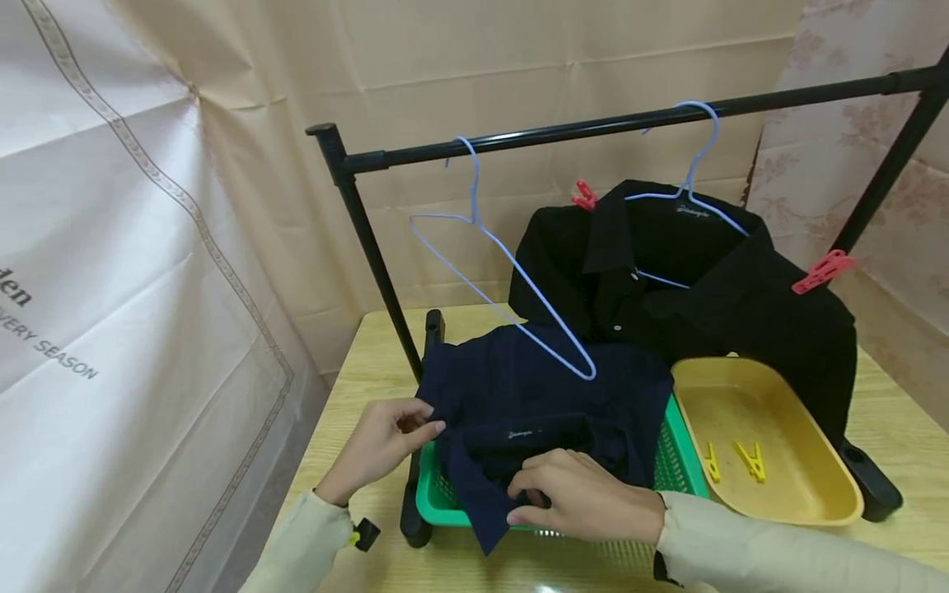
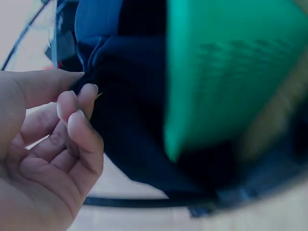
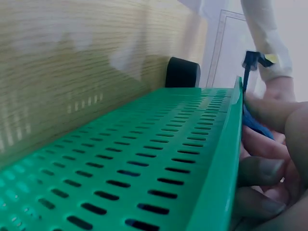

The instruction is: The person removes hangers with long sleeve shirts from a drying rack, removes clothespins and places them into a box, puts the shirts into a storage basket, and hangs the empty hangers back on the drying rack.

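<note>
A navy blue collared shirt [image 1: 549,383] lies bunched over the green perforated basket [image 1: 445,517], its neck label facing up. My left hand [image 1: 385,436] pinches the shirt's left edge between thumb and fingertips; the left wrist view shows the dark cloth [image 2: 130,106] gathered at those fingertips. At the front of the collar, my right hand [image 1: 586,498] is bent over the fabric. Blue cloth [image 3: 257,124] shows between its thumb and finger in the right wrist view, just beyond the basket's rim. Over the shirt, a blue wire hanger [image 1: 474,189] hangs bare.
A black rail [image 1: 563,132] spans the table [image 1: 371,354]. From it hangs a black shirt [image 1: 712,321] on another blue hanger [image 1: 714,136], with red clothespins [image 1: 823,270] at its shoulders. Right of the basket stands a yellow tray [image 1: 808,461] holding two yellow clothespins [image 1: 752,463].
</note>
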`<action>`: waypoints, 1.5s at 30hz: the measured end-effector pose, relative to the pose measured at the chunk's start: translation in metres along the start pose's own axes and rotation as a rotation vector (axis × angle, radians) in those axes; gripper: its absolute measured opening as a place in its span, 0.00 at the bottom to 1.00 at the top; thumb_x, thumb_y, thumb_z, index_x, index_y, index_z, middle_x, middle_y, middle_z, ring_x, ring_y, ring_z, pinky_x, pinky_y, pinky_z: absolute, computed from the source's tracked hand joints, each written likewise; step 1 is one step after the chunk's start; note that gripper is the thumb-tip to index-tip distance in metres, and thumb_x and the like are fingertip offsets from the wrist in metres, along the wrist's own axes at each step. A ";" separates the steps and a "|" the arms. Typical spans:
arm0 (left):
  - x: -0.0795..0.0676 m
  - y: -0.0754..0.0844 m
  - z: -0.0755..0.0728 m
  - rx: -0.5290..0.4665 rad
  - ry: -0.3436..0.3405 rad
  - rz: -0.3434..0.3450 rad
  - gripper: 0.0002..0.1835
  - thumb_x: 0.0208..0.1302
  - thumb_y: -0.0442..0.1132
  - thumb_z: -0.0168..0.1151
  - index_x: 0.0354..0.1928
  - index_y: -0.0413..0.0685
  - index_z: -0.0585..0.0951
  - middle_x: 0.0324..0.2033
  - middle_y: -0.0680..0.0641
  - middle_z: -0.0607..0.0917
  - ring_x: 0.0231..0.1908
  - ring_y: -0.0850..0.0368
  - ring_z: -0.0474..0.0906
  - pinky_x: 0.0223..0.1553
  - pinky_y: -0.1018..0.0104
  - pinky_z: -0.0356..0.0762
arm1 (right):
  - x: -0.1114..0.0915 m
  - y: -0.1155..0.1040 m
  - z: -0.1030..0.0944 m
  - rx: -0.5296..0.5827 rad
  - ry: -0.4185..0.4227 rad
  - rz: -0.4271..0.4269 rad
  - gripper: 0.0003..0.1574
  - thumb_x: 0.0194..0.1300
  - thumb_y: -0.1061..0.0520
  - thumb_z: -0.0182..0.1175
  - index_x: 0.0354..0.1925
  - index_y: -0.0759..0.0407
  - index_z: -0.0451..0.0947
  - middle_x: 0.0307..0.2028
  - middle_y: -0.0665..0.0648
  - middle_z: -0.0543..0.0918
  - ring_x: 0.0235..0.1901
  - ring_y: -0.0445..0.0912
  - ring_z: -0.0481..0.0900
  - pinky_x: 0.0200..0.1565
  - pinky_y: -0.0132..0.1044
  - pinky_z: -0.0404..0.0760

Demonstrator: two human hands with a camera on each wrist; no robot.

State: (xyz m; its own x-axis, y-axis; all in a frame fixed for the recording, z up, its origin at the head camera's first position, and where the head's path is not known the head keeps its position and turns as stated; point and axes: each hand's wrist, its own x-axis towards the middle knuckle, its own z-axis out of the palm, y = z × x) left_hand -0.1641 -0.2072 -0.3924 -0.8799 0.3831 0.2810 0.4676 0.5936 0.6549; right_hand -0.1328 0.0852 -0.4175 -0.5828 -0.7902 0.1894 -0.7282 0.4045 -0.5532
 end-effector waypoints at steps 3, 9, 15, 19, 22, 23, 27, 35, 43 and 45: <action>0.016 0.017 0.007 -0.044 -0.018 0.075 0.03 0.63 0.47 0.65 0.37 0.61 0.85 0.29 0.63 0.82 0.27 0.64 0.77 0.29 0.67 0.77 | 0.001 0.001 -0.004 -0.004 0.045 0.005 0.05 0.63 0.47 0.63 0.31 0.43 0.82 0.23 0.34 0.71 0.22 0.29 0.69 0.24 0.24 0.70; 0.040 0.037 0.016 -0.102 -0.035 0.229 0.06 0.64 0.46 0.63 0.41 0.60 0.86 0.32 0.62 0.83 0.30 0.64 0.78 0.31 0.66 0.77 | -0.007 0.005 -0.031 -0.076 0.155 0.084 0.16 0.60 0.52 0.65 0.21 0.37 0.71 0.18 0.36 0.69 0.18 0.31 0.67 0.21 0.27 0.67; 0.053 0.036 0.025 -0.082 -0.224 0.327 0.03 0.64 0.42 0.63 0.37 0.58 0.84 0.26 0.61 0.79 0.24 0.66 0.72 0.26 0.71 0.72 | -0.030 0.026 -0.066 -0.217 0.232 0.188 0.19 0.55 0.55 0.67 0.18 0.39 0.68 0.18 0.38 0.68 0.17 0.33 0.63 0.18 0.28 0.63; 0.056 0.027 0.038 0.046 -0.475 0.351 0.08 0.66 0.41 0.62 0.27 0.55 0.80 0.21 0.61 0.74 0.20 0.69 0.66 0.23 0.76 0.66 | -0.043 0.044 -0.071 -0.282 0.181 0.246 0.22 0.55 0.56 0.68 0.16 0.41 0.66 0.20 0.41 0.65 0.17 0.35 0.59 0.18 0.28 0.59; 0.055 0.021 0.045 0.151 -0.622 0.373 0.11 0.65 0.40 0.63 0.23 0.53 0.77 0.19 0.61 0.72 0.19 0.72 0.66 0.24 0.80 0.67 | -0.049 0.056 -0.063 -0.314 0.105 0.255 0.23 0.55 0.55 0.69 0.15 0.41 0.66 0.20 0.41 0.63 0.17 0.35 0.59 0.18 0.28 0.59; 0.054 0.020 0.046 0.174 -0.661 0.372 0.11 0.64 0.39 0.63 0.23 0.53 0.77 0.19 0.61 0.73 0.20 0.73 0.67 0.24 0.81 0.68 | -0.051 0.059 -0.060 -0.315 0.079 0.247 0.22 0.54 0.55 0.69 0.15 0.41 0.67 0.21 0.41 0.63 0.17 0.35 0.60 0.18 0.29 0.60; 0.050 0.020 0.044 0.194 -0.776 0.340 0.03 0.64 0.38 0.63 0.32 0.53 0.84 0.27 0.62 0.81 0.25 0.76 0.75 0.28 0.81 0.73 | -0.057 0.069 -0.046 -0.292 -0.014 0.227 0.18 0.54 0.56 0.69 0.18 0.39 0.72 0.22 0.38 0.67 0.18 0.34 0.64 0.17 0.30 0.64; 0.048 0.008 0.026 0.044 -0.710 0.249 0.07 0.67 0.41 0.60 0.41 0.53 0.85 0.34 0.61 0.84 0.29 0.70 0.79 0.32 0.75 0.77 | -0.064 0.071 -0.048 -0.121 -0.151 0.200 0.09 0.52 0.54 0.72 0.27 0.41 0.81 0.24 0.38 0.72 0.23 0.32 0.70 0.23 0.29 0.71; 0.041 -0.018 -0.017 -0.100 -0.529 -0.026 0.11 0.67 0.49 0.59 0.42 0.54 0.85 0.33 0.51 0.85 0.28 0.50 0.81 0.29 0.63 0.79 | -0.063 0.085 -0.088 -0.150 0.041 0.216 0.02 0.63 0.55 0.64 0.33 0.46 0.82 0.26 0.38 0.76 0.23 0.33 0.70 0.27 0.30 0.72; 0.038 -0.029 -0.027 -0.101 -0.454 -0.103 0.12 0.66 0.51 0.59 0.39 0.54 0.85 0.29 0.49 0.83 0.27 0.47 0.79 0.26 0.63 0.76 | -0.065 0.094 -0.100 -0.183 0.142 0.294 0.02 0.64 0.54 0.63 0.33 0.48 0.81 0.25 0.40 0.77 0.22 0.35 0.70 0.25 0.31 0.71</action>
State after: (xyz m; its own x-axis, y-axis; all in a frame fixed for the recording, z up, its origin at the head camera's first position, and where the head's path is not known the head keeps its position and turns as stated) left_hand -0.2137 -0.2292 -0.3815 -0.7848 0.6100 -0.1092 0.3496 0.5813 0.7348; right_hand -0.1995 0.2203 -0.4002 -0.8117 -0.5612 0.1619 -0.5669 0.6903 -0.4495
